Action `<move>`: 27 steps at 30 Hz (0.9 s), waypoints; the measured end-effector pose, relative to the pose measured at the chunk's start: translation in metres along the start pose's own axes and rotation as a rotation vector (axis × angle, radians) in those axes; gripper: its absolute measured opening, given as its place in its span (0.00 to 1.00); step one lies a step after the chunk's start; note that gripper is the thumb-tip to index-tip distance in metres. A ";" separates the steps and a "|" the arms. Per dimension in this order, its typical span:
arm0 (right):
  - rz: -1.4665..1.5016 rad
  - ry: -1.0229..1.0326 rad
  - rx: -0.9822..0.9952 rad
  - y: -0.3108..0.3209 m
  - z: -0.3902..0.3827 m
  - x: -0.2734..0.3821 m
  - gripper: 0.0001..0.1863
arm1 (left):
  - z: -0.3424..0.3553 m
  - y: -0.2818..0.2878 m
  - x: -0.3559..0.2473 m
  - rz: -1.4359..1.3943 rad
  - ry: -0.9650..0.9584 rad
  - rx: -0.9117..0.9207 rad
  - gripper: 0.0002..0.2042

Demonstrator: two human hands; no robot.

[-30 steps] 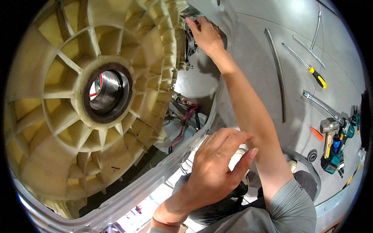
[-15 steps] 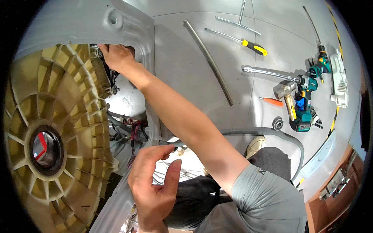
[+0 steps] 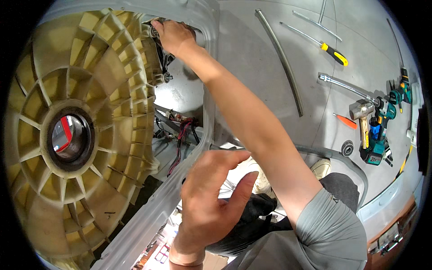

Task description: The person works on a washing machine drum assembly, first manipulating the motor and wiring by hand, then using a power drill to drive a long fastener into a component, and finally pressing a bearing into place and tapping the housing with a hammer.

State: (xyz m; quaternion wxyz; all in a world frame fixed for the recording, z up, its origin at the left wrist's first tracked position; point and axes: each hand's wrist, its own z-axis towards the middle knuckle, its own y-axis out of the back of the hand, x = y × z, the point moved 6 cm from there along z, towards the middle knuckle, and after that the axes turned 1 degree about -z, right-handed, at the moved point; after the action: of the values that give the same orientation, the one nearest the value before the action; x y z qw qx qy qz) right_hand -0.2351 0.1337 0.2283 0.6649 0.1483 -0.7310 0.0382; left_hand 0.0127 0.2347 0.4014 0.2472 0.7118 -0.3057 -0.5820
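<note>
A large cream plastic washing machine tub (image 3: 54, 94) with moulded ribs fills the left side, inside a grey metal cabinet frame (image 3: 208, 90). At its middle is a round bearing hole (image 3: 71, 140), with something red showing through. My right arm stretches to the opening's upper corner. There my right hand (image 3: 176, 38) has its fingers curled at a small metal part (image 3: 153, 31) beside the tub; what they grip is largely hidden. Nearer me, my left hand (image 3: 211, 198) hangs in front of the frame, thumb and forefinger apart, holding nothing.
Wires (image 3: 182, 137) hang inside the cabinet. On the grey floor lie a metal rod (image 3: 282, 58), a T-handle wrench (image 3: 317, 24), two screwdrivers, a hammer (image 3: 361, 112), cordless power tools (image 3: 382, 117) and a bearing (image 3: 347, 148). A grey hose (image 3: 333, 154) curves round my shoe.
The view has shifted, so the tub and floor tools appear further right and mostly higher. My right hand stays at the same corner; my left hand keeps its open curve.
</note>
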 end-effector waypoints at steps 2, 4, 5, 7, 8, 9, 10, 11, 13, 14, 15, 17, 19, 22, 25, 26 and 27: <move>-0.003 0.079 -0.139 0.007 -0.003 -0.005 0.29 | 0.000 -0.005 0.000 0.012 -0.006 0.028 0.13; 0.016 0.145 -0.198 0.010 -0.006 -0.007 0.28 | 0.003 -0.005 -0.003 0.026 0.026 0.018 0.12; 0.035 0.171 -0.188 0.012 -0.008 -0.008 0.28 | 0.003 -0.003 -0.003 0.034 0.045 0.011 0.12; 0.026 0.142 -0.146 0.009 -0.003 -0.007 0.27 | 0.002 -0.003 -0.002 0.009 0.003 0.022 0.13; -0.004 0.084 -0.112 0.009 0.001 -0.006 0.26 | 0.000 -0.004 -0.002 -0.008 -0.017 0.031 0.14; -0.035 0.026 -0.079 0.008 0.003 -0.006 0.25 | 0.000 -0.004 -0.001 -0.004 -0.010 0.037 0.14; 0.005 0.055 -0.104 0.005 0.001 -0.004 0.25 | 0.001 -0.003 -0.003 0.005 -0.002 0.038 0.13; 0.044 0.084 -0.130 0.001 -0.006 -0.003 0.26 | 0.001 -0.003 -0.005 0.015 0.004 0.039 0.13; 0.091 0.120 -0.153 0.000 -0.008 -0.003 0.27 | 0.002 -0.001 -0.006 -0.010 0.018 0.018 0.13; 0.098 0.128 -0.150 0.001 -0.006 -0.005 0.28 | 0.002 -0.001 -0.007 -0.026 0.023 0.012 0.13; 0.106 0.136 -0.147 0.003 -0.004 -0.006 0.29 | 0.001 -0.002 -0.007 -0.022 0.020 0.017 0.13; 0.090 0.037 -0.067 0.004 -0.002 -0.010 0.29 | -0.003 -0.003 -0.005 -0.014 0.023 0.024 0.13; 0.013 -0.035 -0.048 0.004 -0.003 -0.013 0.28 | -0.002 -0.004 -0.004 -0.023 0.033 0.030 0.13; 0.097 0.087 -0.163 0.002 -0.010 -0.011 0.29 | -0.002 -0.004 -0.007 -0.029 0.036 0.026 0.13; 0.046 0.032 -0.060 0.006 -0.006 -0.004 0.28 | -0.002 -0.005 -0.010 -0.007 0.027 0.039 0.13; 0.041 -0.014 -0.048 0.009 -0.004 -0.003 0.28 | -0.001 -0.006 -0.010 0.001 0.021 0.051 0.12; 0.034 -0.061 -0.035 0.010 -0.004 -0.003 0.28 | -0.001 -0.007 -0.009 -0.011 0.033 0.044 0.12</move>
State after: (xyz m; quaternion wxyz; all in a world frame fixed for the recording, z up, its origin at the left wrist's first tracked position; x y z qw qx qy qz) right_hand -0.2338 0.1444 0.2274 0.6439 0.1253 -0.7541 0.0324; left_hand 0.0134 0.2461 0.4031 0.2334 0.7280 -0.3104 -0.5649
